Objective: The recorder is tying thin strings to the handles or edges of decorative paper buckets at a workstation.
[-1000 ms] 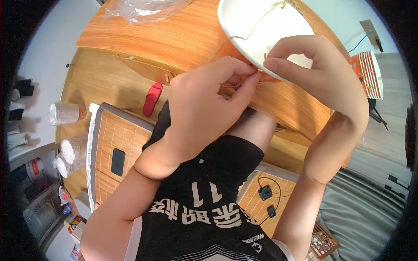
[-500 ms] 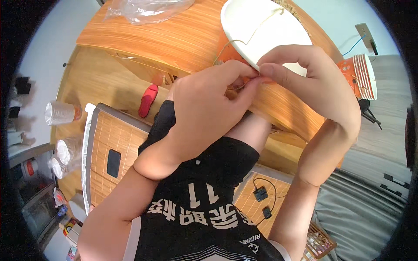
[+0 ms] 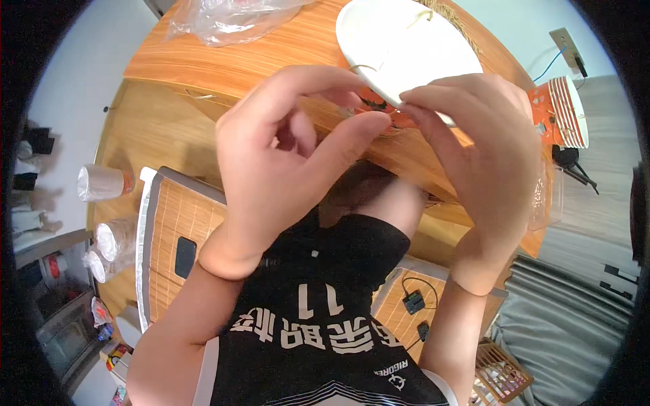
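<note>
A large paper bucket, white inside and orange outside, lies tilted at the table's front edge with its mouth facing me. My right hand pinches the near rim between thumb and fingers. My left hand hovers just left of that spot, thumb and fingers apart, with nothing clearly visible between them. A thin tan cord crosses the rim above the left fingertips. Another bit of cord shows on the bucket's inner far side. Whether the right fingertips also hold cord is too small to tell.
Nested orange-and-white buckets lie at the table's right end. A clear plastic bag rests on the wooden table at the far left. Stacked wrapped containers stand on the floor at left. A phone and a charger lie below.
My left hand has let go at the rim and drawn back to the left, its fingers spreading. The right hand stays at the rim, and the bucket's orange side now shows between the hands.
</note>
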The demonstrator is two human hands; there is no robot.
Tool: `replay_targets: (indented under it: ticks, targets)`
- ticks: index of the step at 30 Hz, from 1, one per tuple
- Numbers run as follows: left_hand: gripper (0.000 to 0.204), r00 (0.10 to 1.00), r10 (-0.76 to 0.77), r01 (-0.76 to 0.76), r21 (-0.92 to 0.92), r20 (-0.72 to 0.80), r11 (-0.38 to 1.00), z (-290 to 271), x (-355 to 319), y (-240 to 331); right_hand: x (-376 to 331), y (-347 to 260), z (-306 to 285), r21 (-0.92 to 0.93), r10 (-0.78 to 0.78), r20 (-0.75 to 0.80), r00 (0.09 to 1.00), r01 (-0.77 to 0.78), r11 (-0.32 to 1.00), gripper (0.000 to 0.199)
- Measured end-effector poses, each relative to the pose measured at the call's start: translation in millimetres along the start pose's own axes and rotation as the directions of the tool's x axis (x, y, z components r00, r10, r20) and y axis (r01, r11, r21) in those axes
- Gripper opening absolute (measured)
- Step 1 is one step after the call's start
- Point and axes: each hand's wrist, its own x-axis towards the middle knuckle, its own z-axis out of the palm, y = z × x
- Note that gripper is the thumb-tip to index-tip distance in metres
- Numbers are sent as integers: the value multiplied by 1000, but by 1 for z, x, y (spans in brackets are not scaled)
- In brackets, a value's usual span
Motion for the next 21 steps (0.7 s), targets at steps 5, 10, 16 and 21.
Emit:
replay_targets:
  ticks: [5,10,16,21]
  targets:
    - [17,940,-173,256,-275,294,927,-2,13,1,-11,-7,10,-138,-147,-145,978,128,982,22]
    - [16,774,-337,600,-449,537,663,-12,32,-2,-19,-8,31,-219,-276,-344,897,209,953,27]
    - [13,832,-280,447,-279,479,850,-12,32,-1,-30,-7,38,-200,-291,-424,858,224,954,24]
    - [12,819,-275,419,-197,504,886,-9,36,-2,-34,-10,43,-160,-263,-393,881,216,963,27]
